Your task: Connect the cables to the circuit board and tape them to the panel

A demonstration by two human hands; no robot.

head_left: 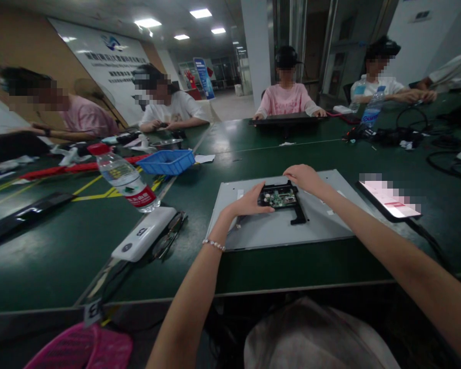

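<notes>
Left hand [247, 203] and right hand [306, 178] flank a green circuit board [284, 199].

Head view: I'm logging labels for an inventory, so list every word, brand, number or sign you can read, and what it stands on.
Nothing reads with certainty.
White tag: one character, perhaps a turned "3" or "E".
White device: dark mark, unclear.
Red-capped bottle: Chinese characters, white on red, blurred.
Front bottle at right: lettering, blurred.
Wall sign: lines of characters, blurred.
Blue banner, pink shirt opposite: too small.
</notes>
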